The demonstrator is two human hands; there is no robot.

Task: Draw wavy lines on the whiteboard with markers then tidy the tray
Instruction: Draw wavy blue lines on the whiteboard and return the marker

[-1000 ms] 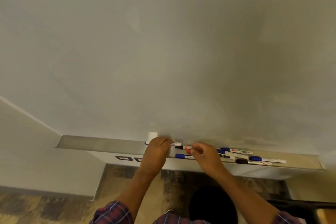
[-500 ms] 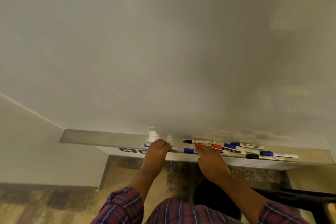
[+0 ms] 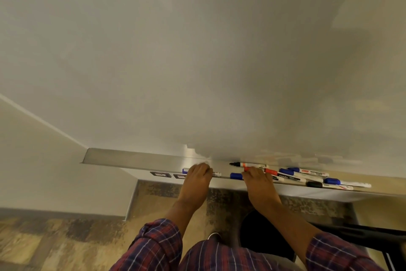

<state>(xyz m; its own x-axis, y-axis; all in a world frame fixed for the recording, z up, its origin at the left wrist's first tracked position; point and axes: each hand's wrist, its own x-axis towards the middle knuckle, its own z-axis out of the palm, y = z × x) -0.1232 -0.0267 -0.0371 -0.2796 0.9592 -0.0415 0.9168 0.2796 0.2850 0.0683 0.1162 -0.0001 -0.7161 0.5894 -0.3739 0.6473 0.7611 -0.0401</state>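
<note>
Head view, down the whiteboard (image 3: 197, 62) to its metal tray (image 3: 136, 160).

Legible print: "camlin" on the camlin marker (image 3: 283, 175), which has a dark barrel and a red cap; "WHITEBOARD" on the whiteboard-label marker (image 3: 307, 171), which has a white barrel and a blue cap. Other labels are too small to read.

All markers lie lengthwise in the tray, long axes roughly left-right. The uncapped marker (image 3: 248, 164), with an orange band, sits at the back by the board, black nib pointing left.

Left hand (image 3: 197, 175) is over the tray, fingers curled round a blue-capped marker (image 3: 216, 174). Its cap pokes out left of the hand, its white barrel right.

Right hand (image 3: 256, 179) is at the tray edge, fingertips (image 3: 252, 171) on an orange piece just below the uncapped marker. Gripping or only touching: cannot tell.

The far-right pair (image 3: 336, 184), one blue-capped and one black-capped, lies caps left.
</note>
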